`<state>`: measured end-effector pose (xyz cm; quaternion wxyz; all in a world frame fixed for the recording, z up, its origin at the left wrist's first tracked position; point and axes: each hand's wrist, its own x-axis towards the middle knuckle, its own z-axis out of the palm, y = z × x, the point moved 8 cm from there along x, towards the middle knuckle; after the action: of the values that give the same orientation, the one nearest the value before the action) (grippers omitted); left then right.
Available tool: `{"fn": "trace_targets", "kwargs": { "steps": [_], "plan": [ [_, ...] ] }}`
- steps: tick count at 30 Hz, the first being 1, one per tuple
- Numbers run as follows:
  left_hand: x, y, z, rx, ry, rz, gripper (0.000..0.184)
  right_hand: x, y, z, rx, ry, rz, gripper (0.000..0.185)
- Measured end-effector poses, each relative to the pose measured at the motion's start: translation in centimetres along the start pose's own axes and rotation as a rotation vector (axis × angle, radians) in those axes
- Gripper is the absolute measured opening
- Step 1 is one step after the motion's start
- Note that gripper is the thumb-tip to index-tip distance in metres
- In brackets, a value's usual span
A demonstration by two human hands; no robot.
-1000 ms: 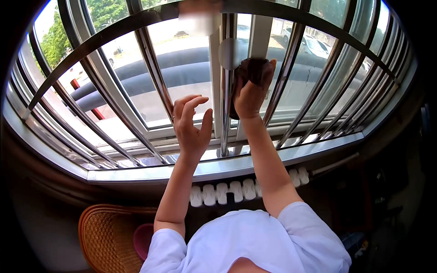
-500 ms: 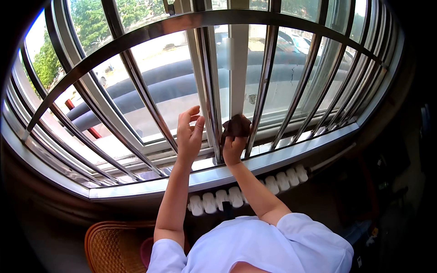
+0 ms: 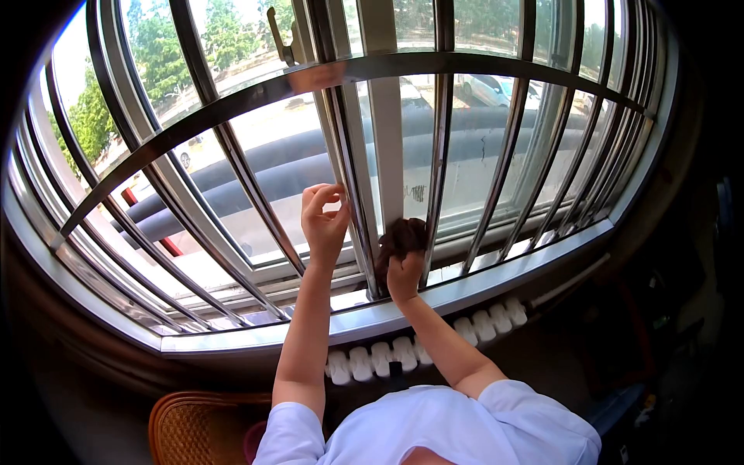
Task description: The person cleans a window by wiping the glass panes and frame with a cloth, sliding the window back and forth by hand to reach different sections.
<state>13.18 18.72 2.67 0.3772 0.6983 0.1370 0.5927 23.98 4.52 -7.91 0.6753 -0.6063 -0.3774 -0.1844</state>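
Note:
My right hand (image 3: 405, 277) grips a dark brown cloth (image 3: 403, 239) low between two metal bars, just above the sill (image 3: 457, 271). The cloth is bunched and lies at the foot of the white window frame (image 3: 386, 147). Beside an upright metal bar (image 3: 346, 167), my left hand (image 3: 324, 226) is raised with its thumb and index finger curled towards each other at the bar. Whether anything thin is between those fingertips is too small to tell.
A curved metal band (image 3: 256, 98) crosses the upright bars. A window handle (image 3: 280, 39) shows behind them at the top. Below the sill is a white radiator (image 3: 381, 361). A wicker chair (image 3: 209, 434) with a dark pink object stands at the lower left.
My right hand has moved down the window frame with the cloth to near the sill. My left hand's fingers have closed together beside the bar. The view has shifted, showing the window handle.

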Motion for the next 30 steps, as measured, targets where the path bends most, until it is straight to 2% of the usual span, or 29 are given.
{"fn": "trace_targets", "kwargs": {
  "steps": [3, 5, 6, 7, 10, 13, 15, 16, 18, 21, 23, 26, 30],
  "plan": [
    [0.2, -0.3, -0.4, 0.035, -0.027, -0.012, 0.026, 0.2, 0.3, -0.2, 0.007, -0.041, 0.032, 0.053],
    [0.5, -0.6, 0.1, 0.127, -0.104, -0.032, 0.037, 0.5, 0.1, 0.0, 0.119, -0.076, 0.056, 0.051],
    [0.7, -0.7, -0.1, 0.190, -0.073, -0.084, 0.048, 0.6, 0.5, 0.0, 0.119, -0.072, 0.052, 0.051],
    [0.8, -0.4, 0.1, 0.188, -0.077, -0.078, 0.048, 0.6, 1.1, 0.2, 0.130, -0.079, 0.054, 0.050],
    [0.9, 0.6, 0.4, 0.433, -0.045, -0.069, 0.062, 0.5, 1.7, 0.0, 0.139, -0.105, 0.072, 0.048],
    [0.8, 1.2, 0.6, 0.477, -0.028, -0.055, 0.065, 0.7, 1.5, 0.0, 0.173, -0.118, 0.086, 0.045],
    [0.5, 0.5, 0.5, 0.491, -0.034, -0.049, 0.065, 1.3, 0.2, 0.0, -0.049, -0.027, -0.028, 0.038],
    [0.3, 0.1, 0.4, 0.416, -0.044, -0.045, 0.064, 1.6, -0.1, 0.3, -0.038, -0.030, -0.027, 0.038],
    [0.0, -0.2, 0.1, 0.357, -0.090, -0.043, 0.061, 2.1, 0.8, 1.1, 0.136, -0.084, 0.140, 0.030],
    [-0.3, 0.3, -0.1, 0.362, -0.115, -0.033, 0.058, 2.6, 1.8, 1.4, 0.304, -0.025, 0.202, 0.025],
    [0.0, 0.4, -0.1, 0.363, -0.105, -0.049, 0.060, 2.4, 1.5, 1.1, 0.289, 0.016, 0.164, 0.024],
    [0.3, 0.5, 0.1, 0.405, -0.139, -0.032, 0.064, 2.3, 1.4, 1.0, 0.362, -0.009, 0.219, 0.023],
    [0.3, 0.4, 0.6, 0.451, -0.113, 0.041, 0.079, 2.1, 1.6, 1.8, 0.250, -0.126, 0.195, 0.022]
  ]
}}
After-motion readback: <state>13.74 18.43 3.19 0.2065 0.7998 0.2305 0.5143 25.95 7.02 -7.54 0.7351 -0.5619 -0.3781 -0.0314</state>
